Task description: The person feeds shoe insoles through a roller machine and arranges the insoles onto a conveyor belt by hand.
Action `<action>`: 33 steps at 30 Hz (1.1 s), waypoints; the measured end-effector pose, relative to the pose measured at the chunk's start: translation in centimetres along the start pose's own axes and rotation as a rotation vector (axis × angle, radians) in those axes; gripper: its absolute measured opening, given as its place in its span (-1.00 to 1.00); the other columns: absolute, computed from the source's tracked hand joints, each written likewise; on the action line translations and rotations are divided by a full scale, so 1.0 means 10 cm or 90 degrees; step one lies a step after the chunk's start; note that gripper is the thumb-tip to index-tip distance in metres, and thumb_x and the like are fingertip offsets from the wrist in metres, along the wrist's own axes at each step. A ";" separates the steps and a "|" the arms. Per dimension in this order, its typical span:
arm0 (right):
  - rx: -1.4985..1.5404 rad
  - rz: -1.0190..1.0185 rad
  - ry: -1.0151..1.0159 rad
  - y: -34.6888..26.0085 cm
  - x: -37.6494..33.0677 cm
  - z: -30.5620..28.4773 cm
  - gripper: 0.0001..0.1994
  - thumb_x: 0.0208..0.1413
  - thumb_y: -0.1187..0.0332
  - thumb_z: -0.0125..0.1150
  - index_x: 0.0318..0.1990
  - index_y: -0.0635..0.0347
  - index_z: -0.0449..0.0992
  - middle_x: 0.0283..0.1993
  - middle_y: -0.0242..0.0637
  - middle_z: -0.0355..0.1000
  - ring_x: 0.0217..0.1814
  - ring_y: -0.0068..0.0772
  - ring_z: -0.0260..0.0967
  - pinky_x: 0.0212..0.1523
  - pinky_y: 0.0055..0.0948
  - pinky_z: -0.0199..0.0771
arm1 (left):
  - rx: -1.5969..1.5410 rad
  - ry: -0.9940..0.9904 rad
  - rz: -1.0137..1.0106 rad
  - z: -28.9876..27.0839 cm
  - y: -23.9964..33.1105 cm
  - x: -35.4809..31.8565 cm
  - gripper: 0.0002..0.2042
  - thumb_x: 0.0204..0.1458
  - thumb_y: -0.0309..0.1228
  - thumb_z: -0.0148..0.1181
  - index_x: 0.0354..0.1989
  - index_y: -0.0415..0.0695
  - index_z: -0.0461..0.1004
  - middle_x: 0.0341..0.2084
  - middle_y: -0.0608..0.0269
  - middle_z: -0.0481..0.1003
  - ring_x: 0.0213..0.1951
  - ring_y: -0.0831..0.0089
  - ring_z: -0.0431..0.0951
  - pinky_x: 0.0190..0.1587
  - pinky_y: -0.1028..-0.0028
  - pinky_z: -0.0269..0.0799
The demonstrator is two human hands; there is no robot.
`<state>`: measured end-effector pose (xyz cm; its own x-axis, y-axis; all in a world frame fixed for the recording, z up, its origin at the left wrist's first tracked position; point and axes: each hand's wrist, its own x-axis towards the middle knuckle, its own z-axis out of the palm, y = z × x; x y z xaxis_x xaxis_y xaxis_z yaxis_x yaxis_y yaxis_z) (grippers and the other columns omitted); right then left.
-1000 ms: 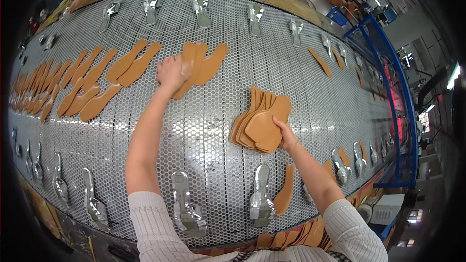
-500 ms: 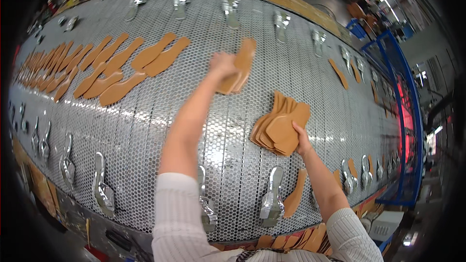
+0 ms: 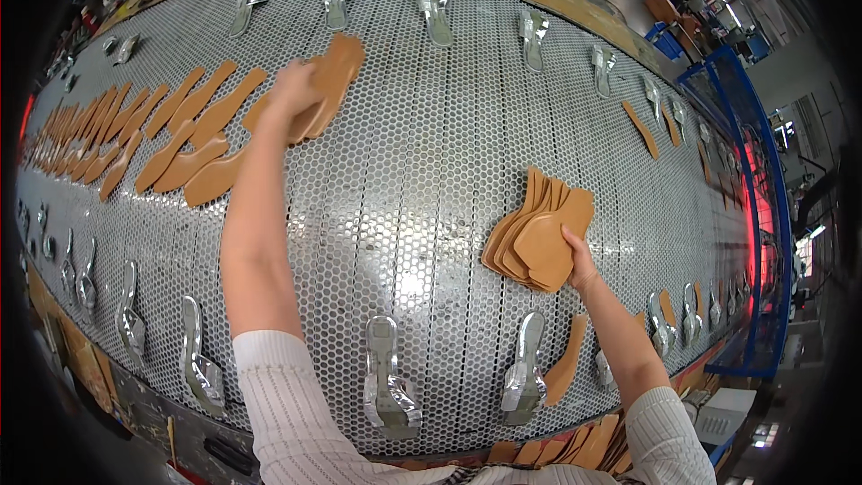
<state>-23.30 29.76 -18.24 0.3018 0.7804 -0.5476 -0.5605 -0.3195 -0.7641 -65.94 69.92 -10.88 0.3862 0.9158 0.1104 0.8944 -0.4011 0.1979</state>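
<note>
Nearer the blue frame (image 3: 741, 367), a stack of tan insoles (image 3: 540, 238) is clamped by the right grip (image 3: 582, 262); farther off, more insoles (image 3: 339, 72) are pinched by the left grip (image 3: 294, 87). All seem light, bendy, best held by edges.

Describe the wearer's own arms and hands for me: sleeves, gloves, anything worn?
White ribbed knit sleeves with banded cuffs end near the elbows. Below them, forearms, left hand and right hand are bare: no gloves, watch or bracelet shows.

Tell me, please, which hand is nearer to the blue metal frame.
Right: the right hand is left of the blue metal frame; the left hand is much farther left.
</note>
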 end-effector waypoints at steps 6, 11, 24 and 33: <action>-0.011 0.019 0.015 0.01 -0.01 0.00 -0.47 0.06 0.19 0.17 0.14 0.18 0.20 0.02 -0.22 0.35 0.02 -0.32 0.36 -0.03 -0.33 0.46 | -0.252 -0.135 -0.165 0.24 -0.45 0.04 -0.37 -0.21 -0.01 0.29 0.12 0.12 0.34 -0.06 0.08 0.41 0.07 0.13 0.33 0.14 -0.04 0.06; -0.023 -0.029 0.040 -0.10 -0.14 -0.01 -0.45 0.05 0.17 0.18 0.15 0.18 0.19 0.03 -0.22 0.35 0.03 -0.30 0.35 0.01 -0.33 0.42 | -0.030 -0.115 -0.023 0.14 0.50 -0.33 -0.36 -0.21 0.05 0.27 0.11 0.11 0.35 -0.11 0.05 0.37 0.02 0.12 0.31 0.11 0.11 0.16; -0.049 -0.057 0.049 -0.03 -0.07 0.01 -0.44 0.03 0.15 0.20 0.14 0.19 0.20 0.03 -0.20 0.34 0.03 -0.29 0.35 -0.01 -0.33 0.44 | -0.065 -0.275 0.131 0.32 1.84 -0.98 -0.41 -0.16 -0.15 0.27 0.11 0.11 0.25 -0.20 0.15 0.39 -0.08 0.21 0.39 -0.12 0.16 0.36; -0.044 -0.061 0.051 0.02 -0.01 -0.08 -0.45 0.05 0.14 0.19 0.14 0.20 0.21 0.03 -0.22 0.34 0.03 -0.30 0.36 -0.01 -0.35 0.44 | -0.101 -0.282 0.112 -0.18 1.36 -1.34 -0.48 -0.22 -0.25 0.31 -0.02 -0.06 0.33 -0.27 0.11 0.46 -0.19 0.11 0.46 -0.15 0.22 0.40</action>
<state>-22.86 29.16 -18.64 0.4137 0.7642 -0.4947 -0.4729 -0.2839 -0.8341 -59.35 52.15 -7.88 0.6181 0.7410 -0.2625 0.7748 -0.5177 0.3629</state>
